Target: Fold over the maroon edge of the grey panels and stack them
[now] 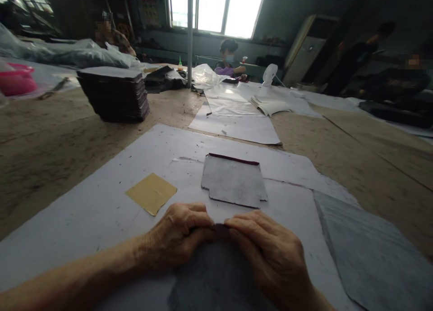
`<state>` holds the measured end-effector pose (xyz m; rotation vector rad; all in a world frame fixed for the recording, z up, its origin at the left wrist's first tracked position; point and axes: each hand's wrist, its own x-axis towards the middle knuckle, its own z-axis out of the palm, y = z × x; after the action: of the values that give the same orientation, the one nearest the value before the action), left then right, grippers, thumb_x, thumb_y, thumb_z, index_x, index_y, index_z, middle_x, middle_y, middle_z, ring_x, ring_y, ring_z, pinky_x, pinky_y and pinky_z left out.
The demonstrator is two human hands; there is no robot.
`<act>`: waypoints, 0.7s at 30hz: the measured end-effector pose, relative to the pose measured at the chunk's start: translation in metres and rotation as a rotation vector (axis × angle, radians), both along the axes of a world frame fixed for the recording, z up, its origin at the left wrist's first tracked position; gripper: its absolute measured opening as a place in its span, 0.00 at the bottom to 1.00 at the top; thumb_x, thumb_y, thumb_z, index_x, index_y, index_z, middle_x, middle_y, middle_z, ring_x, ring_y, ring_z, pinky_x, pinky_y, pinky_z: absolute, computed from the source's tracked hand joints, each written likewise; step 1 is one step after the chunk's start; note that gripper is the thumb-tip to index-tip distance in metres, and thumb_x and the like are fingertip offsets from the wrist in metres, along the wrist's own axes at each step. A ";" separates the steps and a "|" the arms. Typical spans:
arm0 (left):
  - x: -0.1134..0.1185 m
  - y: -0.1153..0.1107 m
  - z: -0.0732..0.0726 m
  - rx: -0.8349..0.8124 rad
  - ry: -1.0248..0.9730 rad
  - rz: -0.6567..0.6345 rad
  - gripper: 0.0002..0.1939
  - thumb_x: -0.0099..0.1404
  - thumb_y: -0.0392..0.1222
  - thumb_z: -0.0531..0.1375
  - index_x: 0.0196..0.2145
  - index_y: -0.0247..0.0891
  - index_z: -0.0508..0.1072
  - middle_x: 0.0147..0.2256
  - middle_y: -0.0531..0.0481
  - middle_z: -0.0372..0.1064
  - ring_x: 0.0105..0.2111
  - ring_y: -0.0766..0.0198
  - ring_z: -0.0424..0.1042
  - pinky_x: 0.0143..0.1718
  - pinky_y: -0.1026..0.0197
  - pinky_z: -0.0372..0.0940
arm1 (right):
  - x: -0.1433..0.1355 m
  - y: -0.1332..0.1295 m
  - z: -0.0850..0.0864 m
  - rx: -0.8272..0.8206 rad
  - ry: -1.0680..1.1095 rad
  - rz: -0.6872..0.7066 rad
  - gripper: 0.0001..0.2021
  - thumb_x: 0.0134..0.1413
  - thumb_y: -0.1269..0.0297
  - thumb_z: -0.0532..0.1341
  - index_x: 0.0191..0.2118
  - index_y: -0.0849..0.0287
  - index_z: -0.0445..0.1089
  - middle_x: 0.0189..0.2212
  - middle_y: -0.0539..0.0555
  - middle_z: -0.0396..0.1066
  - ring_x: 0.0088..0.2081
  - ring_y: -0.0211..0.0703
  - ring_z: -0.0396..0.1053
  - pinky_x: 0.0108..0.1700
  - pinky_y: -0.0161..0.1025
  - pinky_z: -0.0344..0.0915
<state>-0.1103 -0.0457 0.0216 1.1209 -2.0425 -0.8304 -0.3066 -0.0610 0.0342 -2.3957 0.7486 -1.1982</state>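
Both hands pinch the far edge of a grey sheet (216,275) with a dark maroon strip along that edge. My left hand (184,230) is closed on the strip's left part, thumb below and fingers above. On its right part my right hand (270,243) is closed in a similar pinch. The sheet's near end runs out of view at the bottom. Just beyond my fingers lies a notched grey piece (235,182) with a maroon folded far edge. A tan square (152,194) lies to the left of it.
White paper (111,189) covers the worktable. A larger grey sheet (375,248) lies at right. At the back left stands a tall stack of dark pieces (115,94), near a pink basin (16,79). Further white sheets (237,121), a pole (190,40) and several people are beyond.
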 end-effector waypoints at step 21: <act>0.002 0.007 0.004 -0.125 0.044 0.045 0.13 0.58 0.36 0.59 0.42 0.38 0.71 0.37 0.50 0.68 0.37 0.66 0.66 0.40 0.62 0.61 | 0.003 0.011 -0.001 -0.293 0.145 -0.043 0.08 0.50 0.80 0.58 0.38 0.66 0.66 0.31 0.55 0.68 0.31 0.39 0.62 0.33 0.39 0.60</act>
<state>-0.1087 -0.0391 0.0253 1.0657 -1.9969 -0.6895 -0.3032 -0.0503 0.0331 -2.7431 0.7126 -1.2351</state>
